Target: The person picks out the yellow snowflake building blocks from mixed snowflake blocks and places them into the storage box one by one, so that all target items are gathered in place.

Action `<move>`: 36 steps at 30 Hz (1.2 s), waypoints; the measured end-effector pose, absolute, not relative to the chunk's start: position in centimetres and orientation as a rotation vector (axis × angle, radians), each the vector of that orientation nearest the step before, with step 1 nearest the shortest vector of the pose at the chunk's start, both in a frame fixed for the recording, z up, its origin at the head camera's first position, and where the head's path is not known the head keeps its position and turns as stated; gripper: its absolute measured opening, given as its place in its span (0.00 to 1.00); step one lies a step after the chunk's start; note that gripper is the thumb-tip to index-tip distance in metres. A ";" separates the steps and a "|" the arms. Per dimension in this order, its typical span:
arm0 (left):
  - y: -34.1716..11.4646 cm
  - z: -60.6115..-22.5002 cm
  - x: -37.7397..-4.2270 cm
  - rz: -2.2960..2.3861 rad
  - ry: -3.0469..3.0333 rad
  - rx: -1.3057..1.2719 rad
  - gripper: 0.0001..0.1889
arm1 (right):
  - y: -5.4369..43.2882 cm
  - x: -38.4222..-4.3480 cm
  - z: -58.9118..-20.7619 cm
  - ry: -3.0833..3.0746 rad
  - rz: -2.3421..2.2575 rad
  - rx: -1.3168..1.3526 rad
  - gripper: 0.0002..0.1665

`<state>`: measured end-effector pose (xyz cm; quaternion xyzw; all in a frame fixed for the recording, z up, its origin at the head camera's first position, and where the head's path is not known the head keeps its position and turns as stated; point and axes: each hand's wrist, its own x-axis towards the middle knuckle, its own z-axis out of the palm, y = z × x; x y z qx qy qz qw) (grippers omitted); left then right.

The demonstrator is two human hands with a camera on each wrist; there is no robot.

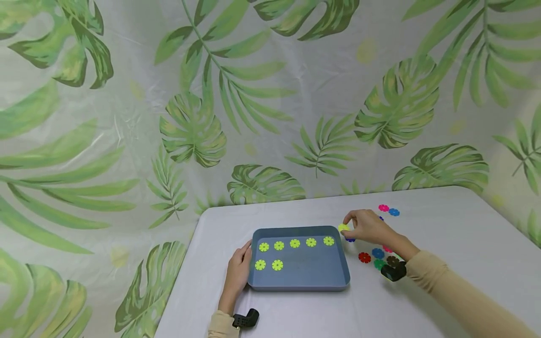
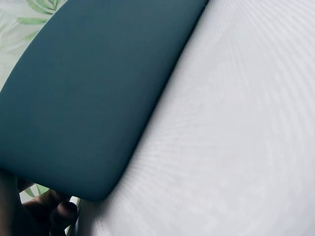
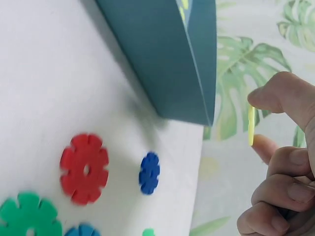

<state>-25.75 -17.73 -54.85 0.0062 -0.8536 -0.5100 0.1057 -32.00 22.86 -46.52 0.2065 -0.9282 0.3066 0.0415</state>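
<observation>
My right hand (image 1: pixel 367 226) pinches a yellow snowflake disc (image 3: pixel 251 126) between thumb and index finger, edge-on in the right wrist view. The disc is just past the upper right corner of a blue-grey tray (image 1: pixel 313 284). Inside the tray lie several yellow snowflake discs (image 1: pixel 294 243), a row along the back and two below it at the left. My left hand (image 1: pixel 239 267) rests against the tray's left side, its fingers along the outer wall. In the left wrist view, the tray's wall (image 2: pixel 93 98) covers part of these fingers.
Right of the tray, loose snowflake discs lie on the white table: a red one (image 3: pixel 84 168), a dark blue one (image 3: pixel 149 173), a green one (image 3: pixel 29 216) and others. A pink disc (image 1: pixel 383 208) lies farther back. A leaf-patterned cloth (image 1: pixel 262 117) hangs behind the table.
</observation>
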 end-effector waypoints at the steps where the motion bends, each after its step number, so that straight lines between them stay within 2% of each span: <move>1: -17.7 -54.8 -25.7 -1.504 -2.516 0.021 0.25 | 22.5 -32.0 -46.5 -2.838 0.937 0.647 0.16; 36: -17.8 -54.9 -25.8 -1.487 -2.512 0.036 0.24 | 12.4 -31.4 -46.8 -2.891 0.770 1.072 0.15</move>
